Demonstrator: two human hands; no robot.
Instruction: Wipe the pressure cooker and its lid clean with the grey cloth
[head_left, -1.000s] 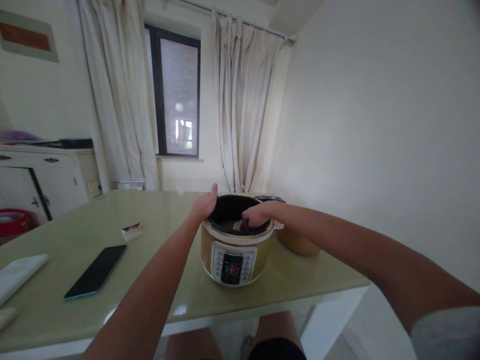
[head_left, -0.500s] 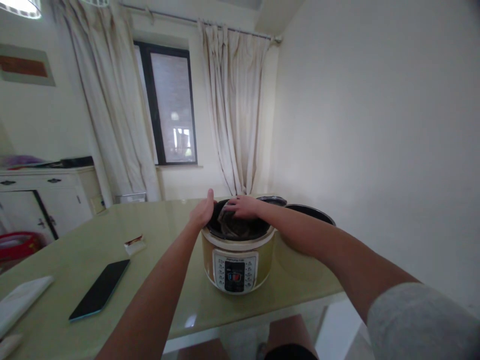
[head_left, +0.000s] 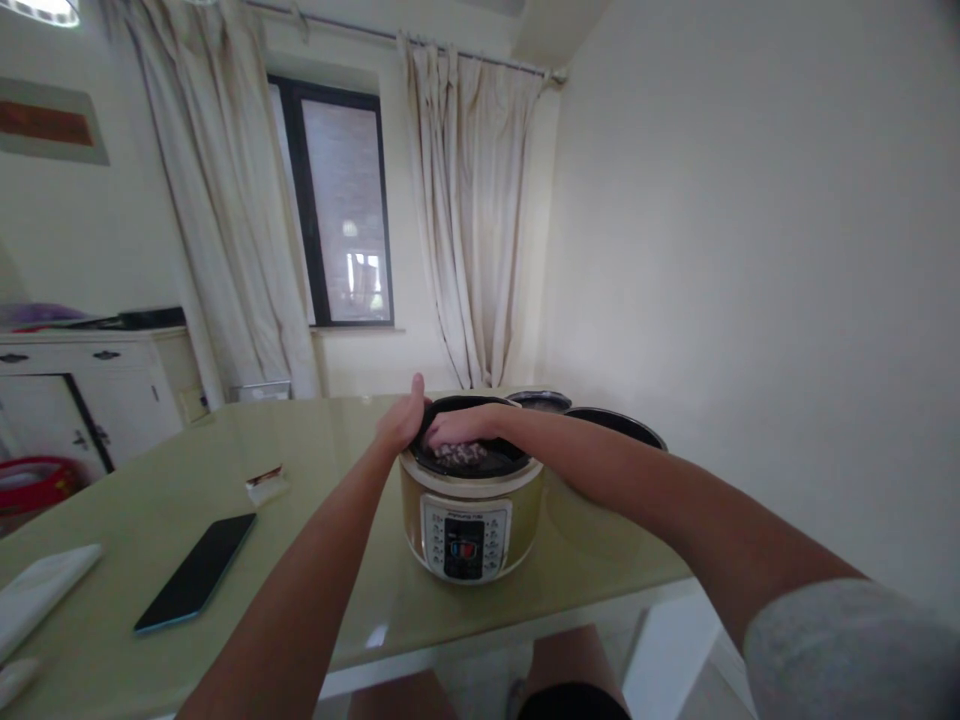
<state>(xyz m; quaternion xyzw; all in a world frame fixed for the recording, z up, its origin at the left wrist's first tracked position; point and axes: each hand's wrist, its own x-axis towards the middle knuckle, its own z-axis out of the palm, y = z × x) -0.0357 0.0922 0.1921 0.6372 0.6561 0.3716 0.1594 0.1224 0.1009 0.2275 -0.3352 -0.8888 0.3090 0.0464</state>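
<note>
An electric pressure cooker (head_left: 471,535) with a gold body and a front button panel stands on the table, its top uncovered. My left hand (head_left: 405,420) grips the cooker's left rim, thumb pointing up, with the fingers partly hidden behind it. Inside the dark opening, my right hand (head_left: 456,428) is closed on a bunched, patterned cloth (head_left: 461,455), which lies against the inner wall. Behind the cooker is a dark round lid-like piece (head_left: 540,400). A black inner pot (head_left: 619,425) stands to the right, partly covered by my right forearm.
On the left of the green tabletop (head_left: 315,450) lie a phone (head_left: 199,570), a small packet (head_left: 266,484) and a white flat object (head_left: 45,590). The table's front edge runs just before my legs. A white cabinet (head_left: 135,380) and red basket (head_left: 37,485) stand beyond.
My right hand has gone lower into the cooker, and the cloth is now bunched under it instead of spread up the wall. My left hand stays on the rim.
</note>
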